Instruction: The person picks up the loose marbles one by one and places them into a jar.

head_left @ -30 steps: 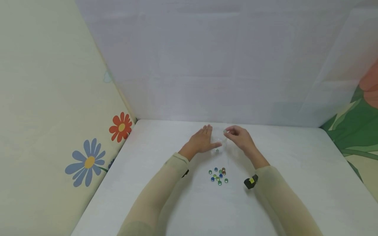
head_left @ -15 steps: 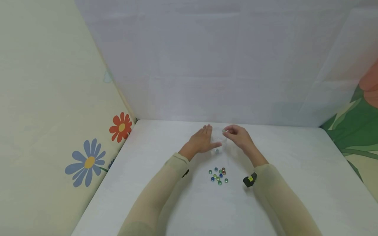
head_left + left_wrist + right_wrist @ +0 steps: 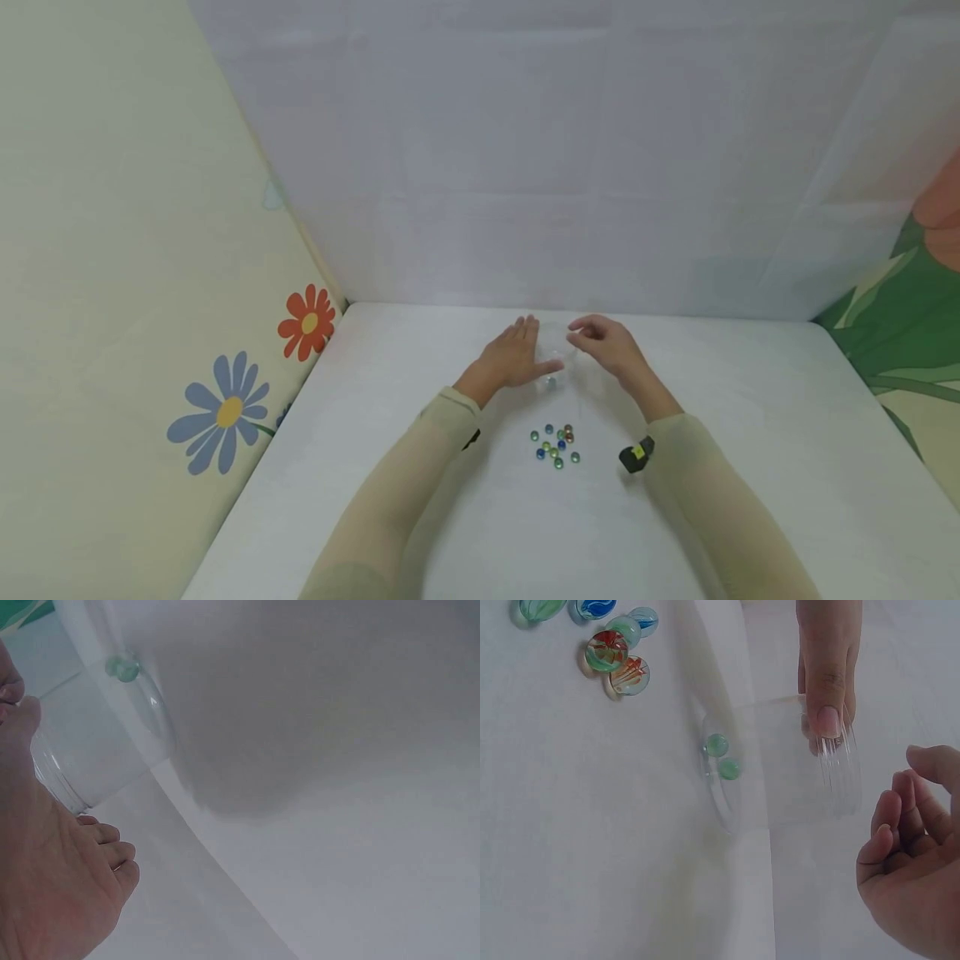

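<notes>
A clear jar (image 3: 780,780) stands at the far middle of the table, its see-through wall faint in the head view. My left hand (image 3: 513,357) holds it near the mouth, thumb on the near side and fingers along the other side. Two pale green marbles (image 3: 717,745) show at the jar's bottom in the right wrist view. My right hand (image 3: 609,343) hovers beside the jar's mouth, fingers loosely bent, thumb apart from them, with nothing between. In the left wrist view the jar's mouth is partly hidden by the left hand.
Several loose glass marbles (image 3: 558,464), green, blue, yellow-green and orange-red, lie in a loose group on the white table (image 3: 480,525), nearer than the jar. A white backdrop (image 3: 480,208) rises behind the table's far edge.
The right hand has shifted slightly left to the jar's mouth and let go of the pale green marble it pinched. The left hand has stayed in place.
</notes>
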Action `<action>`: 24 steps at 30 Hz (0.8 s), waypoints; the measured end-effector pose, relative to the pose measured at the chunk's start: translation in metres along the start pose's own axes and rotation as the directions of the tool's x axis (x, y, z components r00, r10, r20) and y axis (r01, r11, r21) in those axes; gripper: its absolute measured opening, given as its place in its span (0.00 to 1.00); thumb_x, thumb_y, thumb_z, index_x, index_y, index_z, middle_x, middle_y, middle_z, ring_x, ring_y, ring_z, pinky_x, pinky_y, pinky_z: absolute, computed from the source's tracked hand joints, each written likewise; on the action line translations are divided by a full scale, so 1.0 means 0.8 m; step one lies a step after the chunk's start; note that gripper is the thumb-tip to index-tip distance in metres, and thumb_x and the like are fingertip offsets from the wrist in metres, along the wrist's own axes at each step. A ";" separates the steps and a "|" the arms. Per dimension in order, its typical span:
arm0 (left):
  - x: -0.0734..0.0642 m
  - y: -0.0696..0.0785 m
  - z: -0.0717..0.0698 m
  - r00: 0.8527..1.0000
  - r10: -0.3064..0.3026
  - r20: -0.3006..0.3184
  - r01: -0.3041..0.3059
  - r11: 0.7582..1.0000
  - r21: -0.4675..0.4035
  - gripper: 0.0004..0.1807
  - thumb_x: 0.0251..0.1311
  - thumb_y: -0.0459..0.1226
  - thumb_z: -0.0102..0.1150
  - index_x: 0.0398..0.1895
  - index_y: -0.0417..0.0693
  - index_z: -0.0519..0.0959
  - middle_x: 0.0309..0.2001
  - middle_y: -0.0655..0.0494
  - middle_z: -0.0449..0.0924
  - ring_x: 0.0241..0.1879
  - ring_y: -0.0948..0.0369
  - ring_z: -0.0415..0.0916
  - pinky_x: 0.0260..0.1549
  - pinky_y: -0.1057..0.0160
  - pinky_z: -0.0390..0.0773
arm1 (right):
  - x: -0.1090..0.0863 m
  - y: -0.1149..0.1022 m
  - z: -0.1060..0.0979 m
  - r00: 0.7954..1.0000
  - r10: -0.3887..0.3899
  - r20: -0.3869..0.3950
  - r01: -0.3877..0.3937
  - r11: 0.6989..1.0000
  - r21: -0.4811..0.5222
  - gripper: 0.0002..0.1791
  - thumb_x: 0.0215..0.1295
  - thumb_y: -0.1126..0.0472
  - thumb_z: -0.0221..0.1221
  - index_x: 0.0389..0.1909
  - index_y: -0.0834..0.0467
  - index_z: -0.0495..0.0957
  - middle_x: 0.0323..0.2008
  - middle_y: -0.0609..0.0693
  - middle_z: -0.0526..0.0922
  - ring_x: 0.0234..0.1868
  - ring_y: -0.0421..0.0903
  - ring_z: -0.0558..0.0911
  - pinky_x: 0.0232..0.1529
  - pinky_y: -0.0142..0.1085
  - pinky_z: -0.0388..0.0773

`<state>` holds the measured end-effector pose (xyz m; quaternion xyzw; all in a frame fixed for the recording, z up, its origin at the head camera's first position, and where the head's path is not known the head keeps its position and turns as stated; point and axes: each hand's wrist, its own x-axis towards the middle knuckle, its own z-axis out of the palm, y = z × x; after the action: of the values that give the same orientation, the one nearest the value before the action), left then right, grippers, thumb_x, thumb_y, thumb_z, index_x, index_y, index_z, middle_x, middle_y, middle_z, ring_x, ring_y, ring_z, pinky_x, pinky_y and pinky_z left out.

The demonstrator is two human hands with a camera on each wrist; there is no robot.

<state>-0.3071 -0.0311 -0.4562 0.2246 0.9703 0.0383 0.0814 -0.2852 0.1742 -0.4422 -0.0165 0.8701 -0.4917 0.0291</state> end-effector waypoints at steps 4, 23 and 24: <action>-0.001 0.000 -0.001 1.000 -0.003 0.005 0.003 1.000 -0.001 0.60 0.64 0.76 0.34 0.82 0.41 0.38 0.82 0.45 0.37 0.81 0.52 0.37 0.79 0.58 0.44 | -0.002 0.002 -0.004 1.000 0.000 0.017 0.000 1.000 0.011 0.19 0.71 0.49 0.62 0.57 0.54 0.79 0.46 0.55 0.81 0.47 0.51 0.78 0.48 0.40 0.77; 0.003 -0.001 0.001 1.000 0.000 0.016 0.000 0.999 -0.033 0.60 0.63 0.76 0.35 0.82 0.43 0.37 0.82 0.46 0.36 0.81 0.53 0.36 0.79 0.58 0.43 | -0.017 0.018 -0.024 0.976 -0.127 0.176 0.115 0.991 0.072 0.21 0.72 0.50 0.62 0.58 0.57 0.78 0.51 0.56 0.83 0.52 0.53 0.81 0.59 0.50 0.78; 0.003 -0.001 0.001 1.000 0.001 0.016 0.000 1.000 -0.032 0.60 0.63 0.76 0.35 0.82 0.42 0.37 0.82 0.46 0.36 0.81 0.53 0.36 0.79 0.58 0.43 | -0.018 0.019 -0.025 0.974 -0.130 0.186 0.119 0.990 0.069 0.20 0.72 0.51 0.62 0.59 0.57 0.78 0.52 0.56 0.83 0.53 0.53 0.80 0.60 0.50 0.77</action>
<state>-0.3098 -0.0308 -0.4573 0.2239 0.9688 0.0518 0.0925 -0.2722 0.1999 -0.4447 -0.1172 0.8461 -0.5135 0.0817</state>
